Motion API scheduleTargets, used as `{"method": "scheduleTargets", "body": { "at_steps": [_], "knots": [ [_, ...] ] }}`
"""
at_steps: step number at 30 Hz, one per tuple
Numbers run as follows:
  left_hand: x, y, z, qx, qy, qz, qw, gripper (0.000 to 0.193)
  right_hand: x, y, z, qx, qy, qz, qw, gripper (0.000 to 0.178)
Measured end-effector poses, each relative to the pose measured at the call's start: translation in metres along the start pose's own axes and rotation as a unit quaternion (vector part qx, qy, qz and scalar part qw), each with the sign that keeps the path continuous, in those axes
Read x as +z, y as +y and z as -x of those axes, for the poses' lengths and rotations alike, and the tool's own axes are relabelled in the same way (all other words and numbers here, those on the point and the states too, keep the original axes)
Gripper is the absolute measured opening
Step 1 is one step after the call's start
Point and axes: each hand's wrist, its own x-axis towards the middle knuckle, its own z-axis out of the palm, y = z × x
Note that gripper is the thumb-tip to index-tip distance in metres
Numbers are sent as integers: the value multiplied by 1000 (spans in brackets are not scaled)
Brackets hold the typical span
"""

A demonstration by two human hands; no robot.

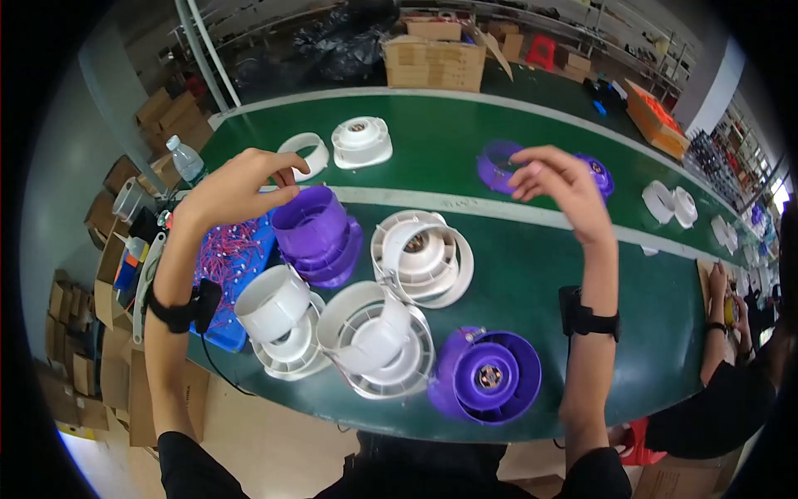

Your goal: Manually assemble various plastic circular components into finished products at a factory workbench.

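Both my hands are raised above the green table [532, 274]. My left hand [237, 185] hovers over a purple fan housing [320, 233], its fingers curled loosely and holding nothing I can see. My right hand [561, 187] is lifted with fingers apart in front of a purple housing [496, 164] farther back, empty. Below them lie white fan housings [422, 256], [376, 337], [281, 320] and a purple one [489, 376] near the front edge.
A blue tray of red-wired parts [226, 264] sits at the left edge, a water bottle [186, 160] behind it. More white [361, 141] and purple housings lie farther back. Cardboard boxes [434, 58] stand beyond. Another person [731, 382] works at the right.
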Motion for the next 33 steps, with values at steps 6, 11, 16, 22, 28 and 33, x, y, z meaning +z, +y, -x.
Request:
{"method": "scheduleTargets", "body": {
  "at_steps": [6, 11, 16, 22, 28, 33],
  "knots": [
    [53, 138, 51, 195, 49, -33, 979, 34, -25, -62, 59, -63, 68, 68, 993, 24],
    [107, 200, 68, 285, 16, 59, 956, 36, -18, -70, 61, -118, 43, 177, 976, 24],
    [116, 218, 37, 277, 56, 121, 952, 34, -25, -88, 80, -70, 58, 179, 980, 20],
    [78, 225, 17, 346, 56, 169, 921, 35, -17, -97, 74, -83, 66, 194, 975, 19],
    [59, 232, 19, 226, -19, 120, 966, 42, 0, -102, 68, -71, 62, 262, 961, 17],
    [54, 224, 9, 214, -31, 95, 972, 47, 16, -87, 71, -82, 0, 281, 956, 23]
  ]
}}
